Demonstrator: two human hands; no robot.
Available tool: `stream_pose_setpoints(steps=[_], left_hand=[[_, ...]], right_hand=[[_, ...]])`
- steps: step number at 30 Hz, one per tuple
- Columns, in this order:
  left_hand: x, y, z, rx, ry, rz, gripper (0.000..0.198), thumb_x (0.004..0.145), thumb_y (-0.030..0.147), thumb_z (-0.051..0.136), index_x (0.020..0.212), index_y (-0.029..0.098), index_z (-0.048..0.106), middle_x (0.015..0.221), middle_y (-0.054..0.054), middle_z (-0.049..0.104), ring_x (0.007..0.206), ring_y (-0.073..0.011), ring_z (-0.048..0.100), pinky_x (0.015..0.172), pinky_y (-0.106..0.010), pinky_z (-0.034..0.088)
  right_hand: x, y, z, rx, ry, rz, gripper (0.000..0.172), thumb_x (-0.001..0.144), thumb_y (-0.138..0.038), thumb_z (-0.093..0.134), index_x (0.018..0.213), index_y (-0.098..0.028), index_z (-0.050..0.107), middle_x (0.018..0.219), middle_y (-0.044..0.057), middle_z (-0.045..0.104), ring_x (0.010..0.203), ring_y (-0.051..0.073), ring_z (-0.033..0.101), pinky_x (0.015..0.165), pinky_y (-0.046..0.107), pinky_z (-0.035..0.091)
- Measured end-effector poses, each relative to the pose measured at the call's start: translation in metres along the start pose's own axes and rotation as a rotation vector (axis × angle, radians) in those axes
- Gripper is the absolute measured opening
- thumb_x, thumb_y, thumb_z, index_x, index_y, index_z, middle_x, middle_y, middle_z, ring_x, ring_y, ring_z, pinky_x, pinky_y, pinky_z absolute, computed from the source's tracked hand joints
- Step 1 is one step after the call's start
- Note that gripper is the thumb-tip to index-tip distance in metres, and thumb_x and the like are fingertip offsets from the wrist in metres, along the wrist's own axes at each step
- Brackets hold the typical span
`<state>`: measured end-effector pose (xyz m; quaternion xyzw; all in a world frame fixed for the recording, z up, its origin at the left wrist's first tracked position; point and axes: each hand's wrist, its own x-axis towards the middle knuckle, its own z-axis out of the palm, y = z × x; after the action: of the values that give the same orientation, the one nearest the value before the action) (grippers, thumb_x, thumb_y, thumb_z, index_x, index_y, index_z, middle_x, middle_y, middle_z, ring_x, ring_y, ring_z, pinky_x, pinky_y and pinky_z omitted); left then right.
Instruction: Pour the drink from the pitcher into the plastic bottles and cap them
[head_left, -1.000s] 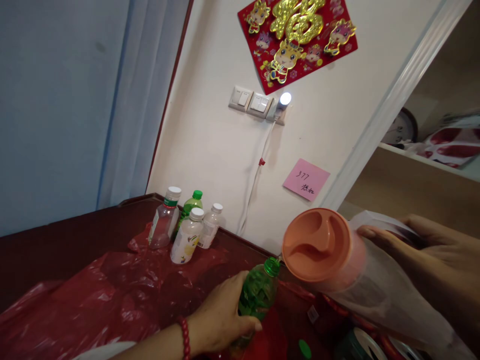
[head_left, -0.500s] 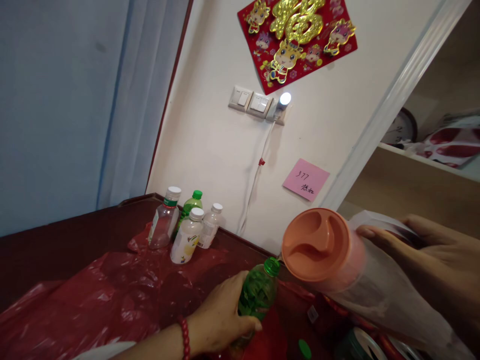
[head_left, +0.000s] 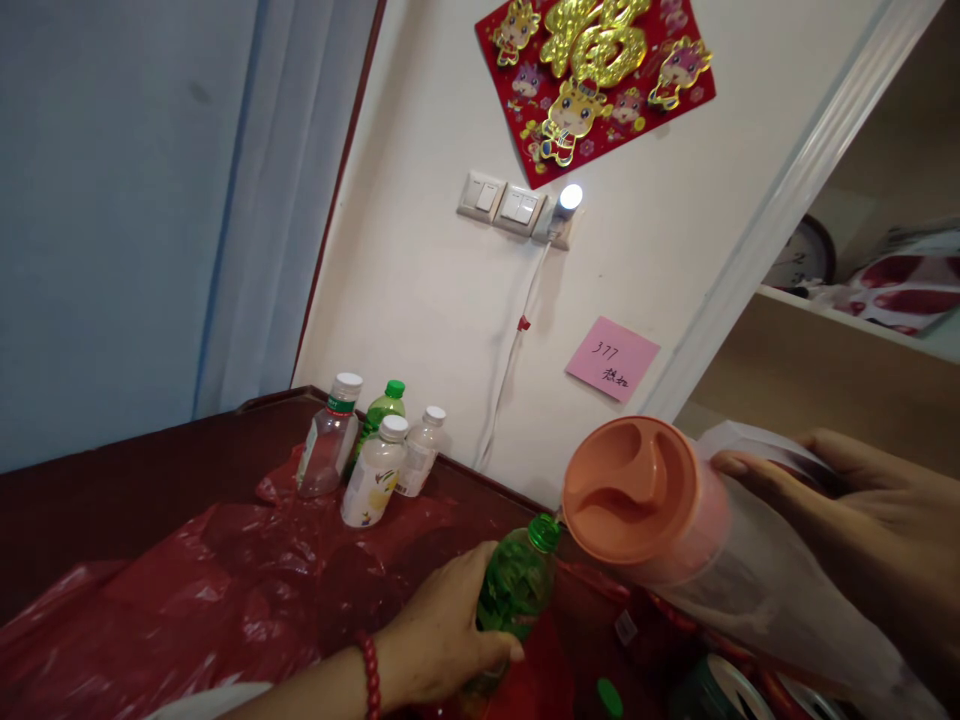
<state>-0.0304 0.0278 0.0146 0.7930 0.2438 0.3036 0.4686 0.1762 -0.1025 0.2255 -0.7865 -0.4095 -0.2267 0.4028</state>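
home, apparently | festive red wall hanging (head_left: 589,95) | light switches (head_left: 519,208) | clock (head_left: 806,250) on shelf (head_left: 825,314)

Against the wall (head_left: 420,290), toward the back of the surface (head_left: 67,510), four bottles (head_left: 367,490) stand close together, with a crumpled plastic bag (head_left: 195,600) spread in front of them and to their left. Nearer and to the right, another bottle (head_left: 517,590) is in the left hand (head_left: 435,630); just right of its mouth, a pitcher (head_left: 724,530) tilts in the right hand (head_left: 877,510). A loose cap (head_left: 610,697) and cans (head_left: 727,688) lie below the pitcher. Behind, switches (head_left: 520,206) sit under a poster (head_left: 547,130), a sticky note (head_left: 613,360) lower right, a shelf (head_left: 855,325) bearing a clock (head_left: 802,255) far right.
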Motion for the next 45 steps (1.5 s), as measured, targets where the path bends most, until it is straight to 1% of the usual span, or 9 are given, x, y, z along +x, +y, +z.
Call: stream_pose_setpoints(steps=[6,11,19,23,28,34,45], left_hand=[[-0.0007,-0.0006,0.0002,-0.009,-0.005,-0.009,0.062,0.063,0.017,0.085,0.121,0.025,0.062,0.122,-0.003,0.069,0.114,-0.0272,0.062,0.1,-0.036,0.046],[0.0009,0.0003,0.0006,-0.008,0.002,-0.009,0.061,0.064,0.017,0.085,0.119,0.024,0.062,0.121,-0.003,0.069,0.114,-0.0269,0.062,0.101,-0.036,0.046],[0.0001,0.0018,0.0002,-0.009,-0.002,-0.012,0.063,0.064,0.017,0.085,0.122,0.023,0.062,0.122,-0.004,0.069,0.113,-0.0269,0.062,0.099,-0.036,0.046],[-0.0007,0.003,0.0003,-0.017,-0.002,-0.02,0.063,0.063,0.016,0.085,0.122,0.023,0.062,0.124,-0.004,0.069,0.115,-0.0277,0.061,0.1,-0.036,0.046],[-0.0008,0.0017,0.0007,-0.002,-0.004,-0.01,0.062,0.064,0.018,0.085,0.121,0.024,0.062,0.124,-0.005,0.069,0.116,-0.0289,0.061,0.101,-0.038,0.046],[0.0004,0.0012,0.0009,-0.013,-0.001,-0.011,0.063,0.064,0.018,0.085,0.122,0.024,0.061,0.125,-0.005,0.069,0.116,-0.0288,0.061,0.101,-0.038,0.046],[-0.0011,0.0034,0.0,-0.003,0.0,-0.005,0.062,0.065,0.018,0.084,0.122,0.024,0.062,0.122,-0.005,0.069,0.114,-0.0282,0.062,0.101,-0.038,0.046]], right_hand=[[0.0006,0.0015,0.0001,0.012,-0.006,-0.014,0.051,0.048,-0.077,0.06,0.053,-0.026,0.058,0.048,0.003,0.052,0.054,0.026,0.051,0.048,0.032,0.034],[0.0011,0.0018,0.0023,0.018,-0.019,-0.011,0.053,0.051,-0.078,0.06,0.054,-0.026,0.059,0.049,0.003,0.053,0.053,0.026,0.051,0.048,0.031,0.035],[-0.0001,-0.0032,0.0025,0.015,-0.022,0.036,0.054,0.043,-0.078,0.057,0.057,-0.026,0.064,0.053,0.005,0.058,0.057,0.031,0.055,0.047,0.034,0.036],[0.0011,0.0011,0.0013,0.022,-0.019,0.006,0.055,0.047,-0.079,0.06,0.059,-0.025,0.065,0.052,0.004,0.057,0.056,0.029,0.055,0.047,0.033,0.036],[0.0007,0.0006,0.001,0.018,-0.023,-0.037,0.053,0.053,-0.077,0.061,0.055,-0.025,0.06,0.049,0.004,0.053,0.053,0.027,0.053,0.048,0.032,0.035],[-0.0003,-0.0015,0.0019,0.03,-0.031,-0.012,0.055,0.049,-0.077,0.06,0.06,-0.024,0.065,0.053,0.005,0.058,0.056,0.029,0.055,0.048,0.033,0.037],[-0.001,-0.0002,0.0025,0.03,-0.034,-0.003,0.053,0.049,-0.076,0.06,0.059,-0.024,0.063,0.05,0.004,0.055,0.055,0.028,0.053,0.049,0.032,0.036]])
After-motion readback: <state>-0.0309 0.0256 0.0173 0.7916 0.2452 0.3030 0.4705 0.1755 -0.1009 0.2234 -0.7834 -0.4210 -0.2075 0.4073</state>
